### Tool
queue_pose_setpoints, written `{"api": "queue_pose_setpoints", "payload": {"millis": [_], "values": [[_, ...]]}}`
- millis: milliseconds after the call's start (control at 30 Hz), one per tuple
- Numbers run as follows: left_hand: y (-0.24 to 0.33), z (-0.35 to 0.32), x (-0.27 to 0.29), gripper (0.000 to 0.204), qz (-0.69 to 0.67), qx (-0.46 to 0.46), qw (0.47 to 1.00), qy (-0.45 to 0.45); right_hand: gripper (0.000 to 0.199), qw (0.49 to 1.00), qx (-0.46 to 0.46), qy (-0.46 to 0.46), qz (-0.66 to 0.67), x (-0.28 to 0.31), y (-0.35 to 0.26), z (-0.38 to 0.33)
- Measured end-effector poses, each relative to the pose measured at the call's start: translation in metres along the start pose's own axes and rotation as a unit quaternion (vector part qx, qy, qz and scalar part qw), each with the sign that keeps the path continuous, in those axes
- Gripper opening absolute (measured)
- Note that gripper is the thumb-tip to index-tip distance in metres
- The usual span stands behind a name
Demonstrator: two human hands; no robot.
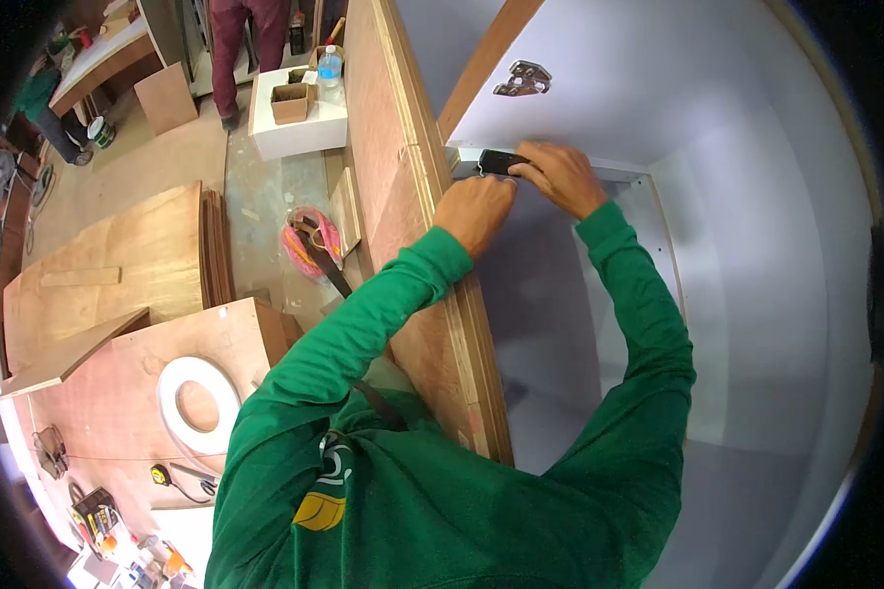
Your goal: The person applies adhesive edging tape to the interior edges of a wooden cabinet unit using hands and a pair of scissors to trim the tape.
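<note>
Printed green sweatshirt | right fingers clamped on black object | left fingers: can't tell

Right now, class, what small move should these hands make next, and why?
Probably edge the left hand slightly clear of the black tool before moving it: the right hand grips the tool, and the left sits close by its end.

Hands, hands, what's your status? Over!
Right hand gripping black object. Left hand close by, grip unclear. Plywood panel edge close at left.
</note>
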State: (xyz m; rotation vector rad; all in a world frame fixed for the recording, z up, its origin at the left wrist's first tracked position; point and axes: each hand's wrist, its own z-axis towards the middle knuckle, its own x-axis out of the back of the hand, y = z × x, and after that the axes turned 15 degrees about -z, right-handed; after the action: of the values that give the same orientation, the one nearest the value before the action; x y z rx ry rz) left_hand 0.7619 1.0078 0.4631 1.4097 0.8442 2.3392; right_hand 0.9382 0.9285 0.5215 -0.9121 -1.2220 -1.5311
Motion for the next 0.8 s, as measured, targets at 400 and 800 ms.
{"api": "queue_pose_setpoints", "payload": {"millis": [400,800], "values": [[-0.004,0.000,0.001,0.020,-0.017,-0.018,1.000,0.019,0.022,0.999,0.009,0.034,-0.002,-0.007,-0.002,0.003],[0.005,-0.001,0.005,0.020,-0.038,0.008,0.999,0.002,0.022,0.995,-0.005,0.069,-0.074,-0.011,-0.012,0.003]]}}
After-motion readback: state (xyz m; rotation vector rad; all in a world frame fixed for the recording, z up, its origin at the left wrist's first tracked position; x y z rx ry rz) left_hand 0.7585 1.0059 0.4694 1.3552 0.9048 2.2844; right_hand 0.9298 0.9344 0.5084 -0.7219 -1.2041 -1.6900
